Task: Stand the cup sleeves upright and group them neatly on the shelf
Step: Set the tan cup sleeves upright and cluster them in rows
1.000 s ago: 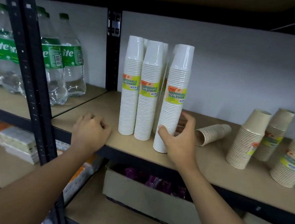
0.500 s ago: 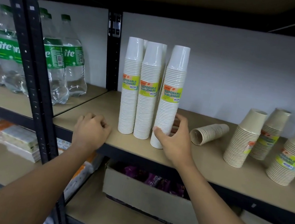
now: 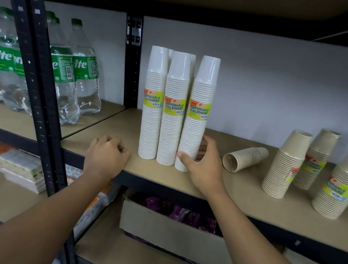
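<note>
Several tall white cup sleeves stand upright side by side on the wooden shelf (image 3: 238, 195). My right hand (image 3: 203, 162) grips the base of the rightmost white sleeve (image 3: 198, 113), thumb in front and fingers behind. Beside it stand the middle white sleeve (image 3: 173, 108) and the left white sleeve (image 3: 153, 103), with more behind. My left hand (image 3: 105, 155) rests as a loose fist on the shelf's front edge, holding nothing. A short beige sleeve (image 3: 244, 158) lies on its side to the right. Three beige sleeves (image 3: 287, 164) (image 3: 315, 160) (image 3: 344, 183) stand leaning further right.
A black metal upright (image 3: 37, 90) divides the shelving; green-labelled soda bottles (image 3: 72, 73) fill the left bay. Below the shelf sits a cardboard box (image 3: 174, 233) with purple packets. Flat packs (image 3: 7, 161) lie on the lower left shelf. A white wall backs the shelf.
My right hand has slid the rightmost white sleeve left until it stands close against the other white sleeves. My left hand has stayed on the shelf edge.
</note>
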Tool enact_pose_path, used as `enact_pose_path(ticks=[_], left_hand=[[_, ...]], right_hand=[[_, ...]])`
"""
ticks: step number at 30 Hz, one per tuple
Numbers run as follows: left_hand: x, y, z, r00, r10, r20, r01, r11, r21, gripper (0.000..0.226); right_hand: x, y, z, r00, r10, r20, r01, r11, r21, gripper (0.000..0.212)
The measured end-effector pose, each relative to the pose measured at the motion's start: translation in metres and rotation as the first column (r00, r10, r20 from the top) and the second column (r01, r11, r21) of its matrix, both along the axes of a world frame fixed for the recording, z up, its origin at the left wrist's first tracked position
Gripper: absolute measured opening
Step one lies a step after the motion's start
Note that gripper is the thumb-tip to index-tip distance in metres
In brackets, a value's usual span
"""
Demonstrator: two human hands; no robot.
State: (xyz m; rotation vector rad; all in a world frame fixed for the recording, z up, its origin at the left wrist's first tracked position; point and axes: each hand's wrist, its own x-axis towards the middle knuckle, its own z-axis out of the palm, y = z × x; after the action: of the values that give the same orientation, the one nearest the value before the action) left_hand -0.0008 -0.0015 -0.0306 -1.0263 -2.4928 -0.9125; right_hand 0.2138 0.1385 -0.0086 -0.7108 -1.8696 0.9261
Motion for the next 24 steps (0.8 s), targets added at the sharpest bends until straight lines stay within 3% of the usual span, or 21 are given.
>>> enact_pose_path(ticks=[16, 19, 24], left_hand=[[0.005, 0.0, 0.003, 0.999, -0.004, 0.034, 0.004, 1.0, 0.004, 0.016], [0.006, -0.001, 0.004, 0.999, -0.018, 0.038, 0.018, 1.0, -0.008, 0.017], [0.013, -0.007, 0.007, 0.998, -0.05, 0.042, 0.051, 0.998, -0.023, 0.017]], right_hand=[[0.001, 0.0, 0.002, 1.0, -0.006, 0.028, 0.007, 0.999, -0.043, 0.068], [0.004, -0.003, 0.004, 1.0, -0.01, 0.001, 0.01, 0.997, -0.081, 0.059], [0.025, -0.001, 0.014, 0.974, -0.203, -0.103, 0.19, 0.974, -0.128, 0.041]])
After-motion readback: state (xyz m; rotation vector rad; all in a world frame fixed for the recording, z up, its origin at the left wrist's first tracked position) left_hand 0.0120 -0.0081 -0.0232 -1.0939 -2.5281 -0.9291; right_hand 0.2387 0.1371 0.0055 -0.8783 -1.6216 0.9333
